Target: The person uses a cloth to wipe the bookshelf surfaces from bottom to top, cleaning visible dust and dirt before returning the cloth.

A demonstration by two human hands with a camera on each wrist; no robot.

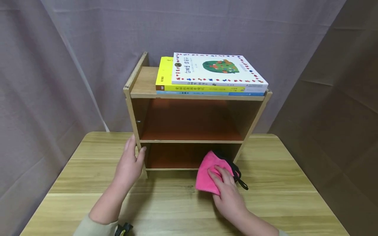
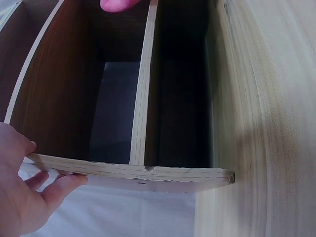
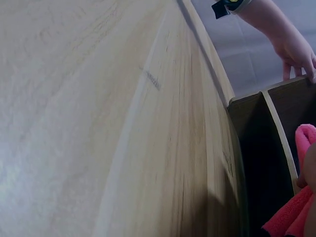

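A small wooden shelf (image 1: 192, 142) stands upright on the table, with two compartments below its top board. My left hand (image 1: 130, 165) grips the edge of its left side panel (image 2: 113, 171), digits on both faces of the board in the left wrist view. Bunched in my right hand (image 1: 231, 198) is a pink cloth (image 1: 206, 172) with a black edge and a black loop. The cloth is at the front of the lower compartment, toward the right side panel. In the right wrist view, the pink cloth (image 3: 291, 217) shows at the lower right, partly cut off.
Several books lie stacked on the shelf's top: a white picture book (image 1: 218, 68) over a yellow book (image 1: 164, 73) and a blue one (image 1: 200, 93). The wooden table (image 1: 88, 183) extends to both sides and in front. Grey curtain (image 1: 97, 39) hangs behind.
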